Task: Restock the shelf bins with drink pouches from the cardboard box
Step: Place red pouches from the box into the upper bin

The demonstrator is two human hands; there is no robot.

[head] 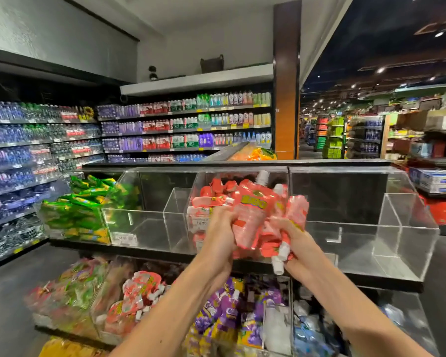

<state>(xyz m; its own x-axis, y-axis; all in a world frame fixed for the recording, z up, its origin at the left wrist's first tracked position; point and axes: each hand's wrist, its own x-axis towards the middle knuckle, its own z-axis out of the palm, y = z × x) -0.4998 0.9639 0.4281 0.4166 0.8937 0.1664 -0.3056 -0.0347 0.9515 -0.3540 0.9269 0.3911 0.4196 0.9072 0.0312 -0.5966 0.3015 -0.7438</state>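
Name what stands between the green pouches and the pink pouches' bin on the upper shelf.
In the head view, clear acrylic compartments holding no pouches stand there.

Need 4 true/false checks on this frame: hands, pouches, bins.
1. The left hand and right hand both grip red pouches. True.
2. The upper right bin is full of purple pouches. False: no pouches show in it.
3. The green pouches lie at the upper row's left end. True.
4. Purple pouches sit in the upper row. False: the purple pouches are in a lower-row bin.
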